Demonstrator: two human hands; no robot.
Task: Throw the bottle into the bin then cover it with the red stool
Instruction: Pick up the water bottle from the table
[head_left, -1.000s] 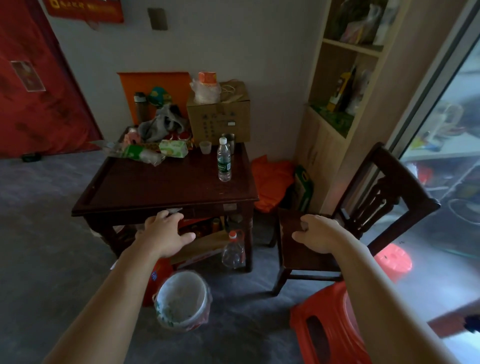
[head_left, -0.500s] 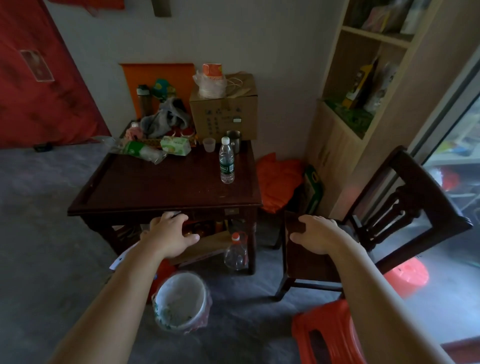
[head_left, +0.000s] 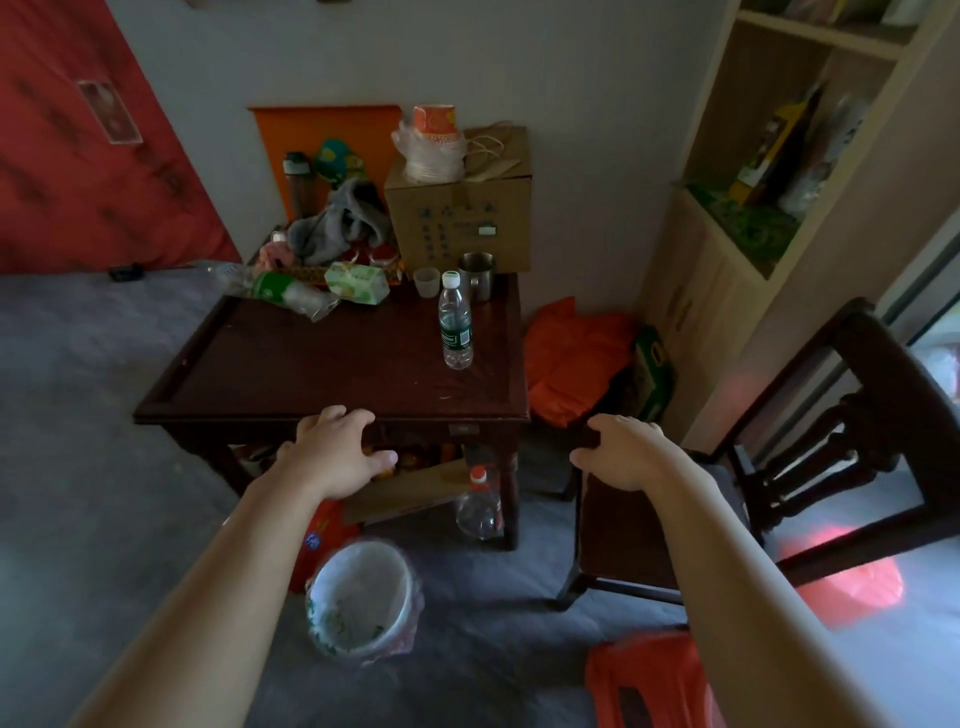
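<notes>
One head-worn wide-angle view looks forward and down, close over the table (head_left: 332, 364) and floor.

No writing can be read. Beyond the left hand (head_left: 337, 452), the upright water bottle (head_left: 456, 325) on the table carries a dark green label with white lettering too small to make out. Farther back, the cardboard box (head_left: 460, 218) bears faint printed symbols and a white sticker, all illegible.
</notes>
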